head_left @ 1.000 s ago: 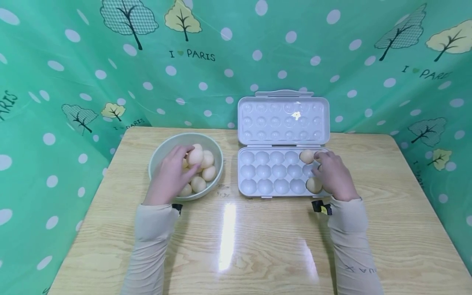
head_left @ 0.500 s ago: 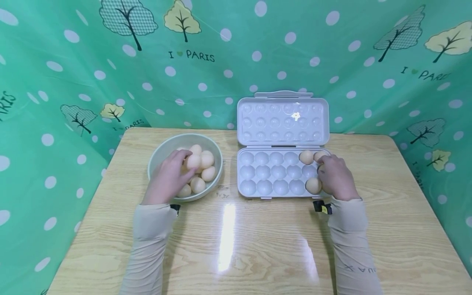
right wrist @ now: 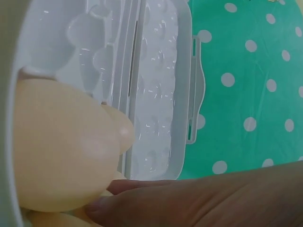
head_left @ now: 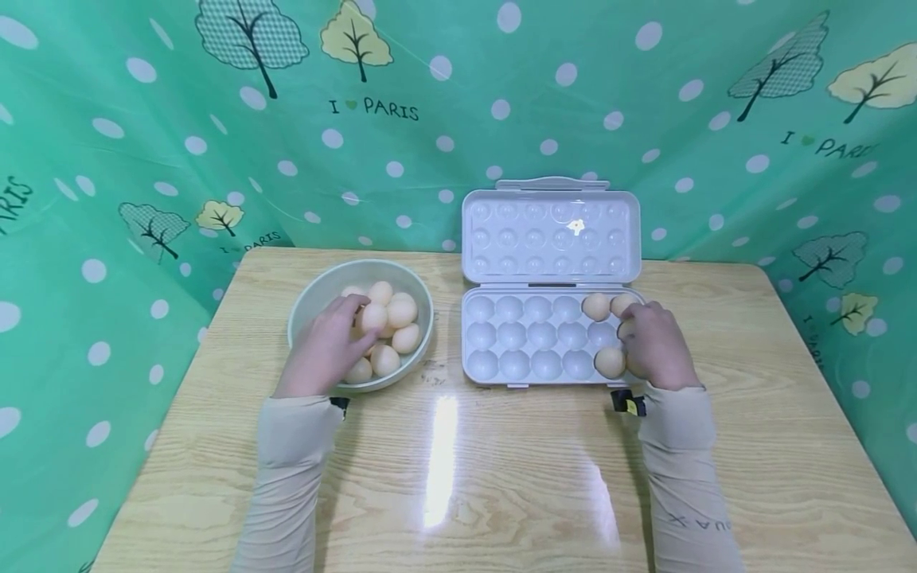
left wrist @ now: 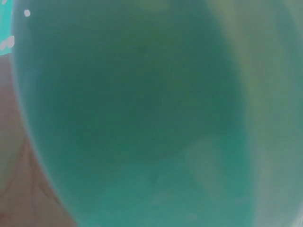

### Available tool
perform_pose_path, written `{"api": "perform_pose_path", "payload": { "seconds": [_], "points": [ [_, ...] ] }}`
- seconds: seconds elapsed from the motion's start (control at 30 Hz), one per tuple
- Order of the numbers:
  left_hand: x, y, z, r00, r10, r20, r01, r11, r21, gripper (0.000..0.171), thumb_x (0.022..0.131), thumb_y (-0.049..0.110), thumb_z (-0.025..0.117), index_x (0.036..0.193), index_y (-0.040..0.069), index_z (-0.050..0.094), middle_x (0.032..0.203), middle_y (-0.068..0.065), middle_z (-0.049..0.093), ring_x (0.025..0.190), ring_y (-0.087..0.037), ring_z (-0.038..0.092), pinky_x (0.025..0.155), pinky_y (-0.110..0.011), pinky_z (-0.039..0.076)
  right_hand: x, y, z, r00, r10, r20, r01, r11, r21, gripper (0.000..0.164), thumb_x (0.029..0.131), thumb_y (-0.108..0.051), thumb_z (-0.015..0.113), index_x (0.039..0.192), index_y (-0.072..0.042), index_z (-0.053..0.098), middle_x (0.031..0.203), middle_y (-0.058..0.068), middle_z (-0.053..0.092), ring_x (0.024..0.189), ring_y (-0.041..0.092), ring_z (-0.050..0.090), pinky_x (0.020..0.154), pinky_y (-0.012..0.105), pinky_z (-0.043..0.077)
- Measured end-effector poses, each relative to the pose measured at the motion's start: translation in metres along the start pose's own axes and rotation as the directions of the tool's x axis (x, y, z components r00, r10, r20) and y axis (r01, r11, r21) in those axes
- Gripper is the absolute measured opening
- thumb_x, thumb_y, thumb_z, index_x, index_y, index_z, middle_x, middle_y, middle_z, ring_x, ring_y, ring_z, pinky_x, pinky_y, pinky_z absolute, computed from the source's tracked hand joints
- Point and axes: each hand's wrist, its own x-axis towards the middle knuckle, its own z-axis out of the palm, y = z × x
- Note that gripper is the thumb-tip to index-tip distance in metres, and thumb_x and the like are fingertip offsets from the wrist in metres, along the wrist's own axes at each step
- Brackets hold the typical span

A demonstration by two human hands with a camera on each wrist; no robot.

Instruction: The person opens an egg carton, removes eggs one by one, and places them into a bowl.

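In the head view, a pale green bowl (head_left: 301, 298) holds several light-brown eggs. My left hand (head_left: 324, 344) reaches over its left side and grips an egg (head_left: 374, 317) between fingers and thumb. The bowl's outer wall (left wrist: 142, 94) fills the left wrist view and hides that hand. To the right, an egg carton (head_left: 526, 348) lies with its lid raised, with eggs in its right-hand cups. My right hand (head_left: 657, 346) bends over these cups, its fingertips around an egg (head_left: 626, 330) in the middle row. A large egg (right wrist: 66, 146) fronts the right wrist view, beside a finger.
The carton's lid (head_left: 552, 236) leans back near the green patterned curtain (head_left: 444, 119) behind the wooden table (head_left: 516, 477). Cups in the carton's left and middle columns hold no eggs. Bare tabletop lies between bowl and carton.
My right hand has slid slightly right and toward me, uncovering the egg in the back right cup. My left hand has drawn its egg slightly left and toward me, still over the bowl.
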Motion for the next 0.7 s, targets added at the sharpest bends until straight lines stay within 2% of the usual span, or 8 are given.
{"api": "perform_pose_path", "payload": {
  "seconds": [0.17, 0.4, 0.7],
  "points": [
    [0.0007, -0.0010, 0.0011, 1.000, -0.015, 0.027, 0.014, 1.000, 0.012, 0.044, 0.094, 0.017, 0.064, 0.134, 0.002, 0.052, 0.116, -0.016, 0.061, 0.103, -0.032, 0.059, 0.092, -0.050, 0.049, -0.0004, -0.0003, 0.0001, 1.000, 0.017, 0.012, -0.017, 1.000, -0.010, 0.026, 0.089, 0.008, 0.053, 0.113, 0.015, 0.061, 0.103, 0.031, 0.054, 0.094, 0.044, 0.051, 0.084, 0.057, 0.048],
    [0.0011, -0.0008, 0.0006, 0.998, -0.034, 0.059, 0.034, 0.999, 0.013, 0.044, 0.094, 0.017, 0.066, 0.133, 0.002, 0.052, 0.114, -0.017, 0.062, 0.104, -0.033, 0.060, 0.092, -0.051, 0.051, -0.0002, 0.0000, 0.0007, 1.000, 0.021, -0.003, -0.021, 1.000, -0.021, 0.025, 0.089, 0.006, 0.057, 0.112, 0.013, 0.062, 0.103, 0.031, 0.054, 0.096, 0.046, 0.050, 0.083, 0.057, 0.049],
    [-0.0002, 0.0010, -0.0024, 0.998, -0.032, 0.057, 0.030, 0.999, 0.026, 0.042, 0.096, 0.022, 0.065, 0.132, 0.002, 0.054, 0.112, -0.017, 0.062, 0.103, -0.034, 0.061, 0.090, -0.051, 0.051, -0.0006, 0.0034, 0.0007, 0.998, 0.021, -0.052, -0.021, 1.000, -0.008, 0.024, 0.088, 0.002, 0.061, 0.110, 0.011, 0.063, 0.102, 0.029, 0.052, 0.095, 0.047, 0.044, 0.077, 0.053, 0.046]
  ]
}}
